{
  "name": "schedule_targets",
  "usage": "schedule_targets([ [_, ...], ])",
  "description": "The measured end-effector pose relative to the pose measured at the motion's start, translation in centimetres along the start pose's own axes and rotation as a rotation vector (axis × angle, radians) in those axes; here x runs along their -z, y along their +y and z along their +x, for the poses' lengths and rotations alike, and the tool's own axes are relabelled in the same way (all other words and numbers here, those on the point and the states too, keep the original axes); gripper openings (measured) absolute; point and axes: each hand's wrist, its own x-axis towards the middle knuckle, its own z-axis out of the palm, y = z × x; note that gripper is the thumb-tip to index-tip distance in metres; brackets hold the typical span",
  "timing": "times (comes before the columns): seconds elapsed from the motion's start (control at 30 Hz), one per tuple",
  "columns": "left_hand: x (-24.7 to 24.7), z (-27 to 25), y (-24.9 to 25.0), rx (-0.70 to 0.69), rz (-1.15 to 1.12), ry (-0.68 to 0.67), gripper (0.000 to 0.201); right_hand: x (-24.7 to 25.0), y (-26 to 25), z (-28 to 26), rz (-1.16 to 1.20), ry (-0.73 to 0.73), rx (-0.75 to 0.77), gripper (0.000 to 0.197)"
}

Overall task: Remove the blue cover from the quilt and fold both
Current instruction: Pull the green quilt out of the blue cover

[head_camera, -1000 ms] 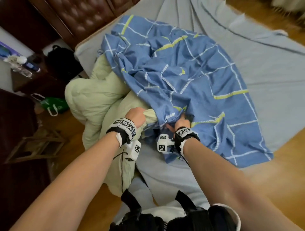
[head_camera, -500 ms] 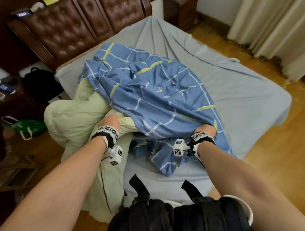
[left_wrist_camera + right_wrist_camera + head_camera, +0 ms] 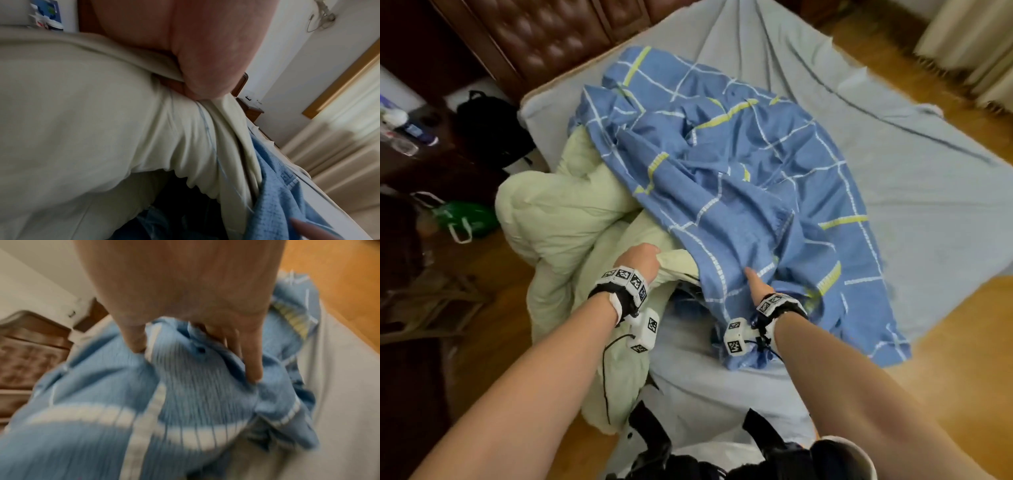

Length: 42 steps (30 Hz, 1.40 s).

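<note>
The blue checked cover (image 3: 739,178) lies crumpled across the middle of the bed. The pale green quilt (image 3: 558,212) bulges out of it at the left and hangs over the bed's near corner. My left hand (image 3: 640,257) grips a bunch of the quilt near the cover's opening; in the left wrist view the left hand (image 3: 205,68) clenches quilt (image 3: 82,129) fabric, with the cover (image 3: 287,203) just right of it. My right hand (image 3: 755,284) holds the cover's near edge. In the right wrist view the thumb (image 3: 135,340) and fingers (image 3: 251,363) pinch a fold of the cover (image 3: 185,394).
The bed carries a grey-blue sheet (image 3: 893,171) and a brown tufted headboard (image 3: 544,37). A black bag (image 3: 493,126) and a green bag (image 3: 465,216) sit on the wooden floor at the left. Curtains (image 3: 969,44) hang at the far right.
My right hand went out to the right with the cover's edge, then came back close to the left hand. The left hand has kept its grip on the quilt.
</note>
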Motion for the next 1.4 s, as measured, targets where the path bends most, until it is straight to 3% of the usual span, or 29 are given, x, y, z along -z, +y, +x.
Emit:
schedule_targets([
  [0.07, -0.3, -0.6, -1.2, -0.034, -0.004, -0.039, 0.04, -4.7, 0.4, 1.9, -0.101, -0.13, 0.06, 0.129],
  [0.13, -0.2, -1.2, -2.8, -0.079, -0.015, -0.093, 0.035, -5.8, -1.9, -2.0, -0.269, -0.161, 0.07, 0.102],
  [0.2, 0.2, -2.1, -5.4, -0.055, -0.018, -0.124, 0.034, -5.3, -4.2, -5.8, -0.476, -0.052, 0.134, 0.052],
  [0.27, 0.3, -2.7, -8.4, 0.039, 0.015, -0.087, 0.033, -4.0, -5.4, -6.4, -0.674, 0.082, 0.247, 0.044],
  [0.33, 0.4, -3.3, -11.1, 0.151, 0.026, -0.044, 0.035, -2.2, -5.9, -7.8, -0.736, 0.195, 0.262, 0.044],
  [0.4, 0.3, -3.4, -12.9, 0.224, 0.058, -0.08, 0.037, 0.7, -6.3, -8.2, -0.606, 0.339, 0.23, 0.044],
  [0.47, 0.5, -3.4, -12.9, 0.211, 0.093, -0.119, 0.034, 3.1, -6.6, -8.0, -0.378, 0.468, 0.227, 0.042],
  [0.57, 0.1, -2.4, -9.3, 0.162, 0.086, -0.091, 0.036, 4.6, -6.3, -7.0, 0.067, 0.478, 0.114, 0.044],
  [0.63, -0.9, -1.7, -5.8, 0.115, 0.053, -0.085, 0.051, 4.5, -5.7, -7.3, 0.197, 0.452, 0.093, 0.045],
  [0.73, -2.9, -0.9, 0.0, -0.091, 0.079, -0.113, 0.089, 4.0, -4.1, -6.8, 0.336, 0.434, 0.09, 0.049],
  [0.83, -5.8, 0.6, 5.3, -0.262, 0.151, -0.117, 0.104, 3.4, -2.6, -5.3, 0.429, 0.405, 0.119, 0.053],
  [0.93, -9.9, 1.6, 8.5, -0.312, 0.246, -0.174, 0.082, 3.0, -1.5, -4.2, 0.478, 0.374, 0.133, 0.058],
  [1.0, -11.8, 2.0, 9.3, -0.317, 0.242, -0.119, 0.057, 2.9, -0.9, -3.5, 0.519, 0.359, 0.134, 0.057],
  [1.07, -12.4, 2.1, 9.2, -0.286, 0.2, -0.066, 0.047, 3.2, -0.5, -3.3, 0.566, 0.333, 0.177, 0.046],
  [1.13, -12.1, 1.9, 8.7, -0.232, 0.126, -0.031, 0.044, 3.5, -0.2, -3.8, 0.469, 0.284, 0.233, 0.035],
  [1.2, -10.7, 1.6, 8.0, -0.174, 0.067, 0.018, 0.041, 3.6, -0.6, -4.9, 0.179, 0.183, 0.289, 0.048],
  [1.27, -8.1, 1.5, 7.0, -0.131, 0.064, 0.071, 0.038, 3.2, -1.7, -5.6, -0.254, 0.122, 0.286, 0.06],
  [1.33, -4.5, 1.3, 5.3, -0.109, 0.106, 0.118, 0.031, 2.6, -3.0, -6.2, -0.462, 0.164, 0.281, 0.046],
  [1.4, -0.2, 1.3, 2.9, -0.062, 0.164, 0.166, 0.025, 2.5, -4.1, -6.7, -0.504, 0.23, 0.273, 0.035],
])
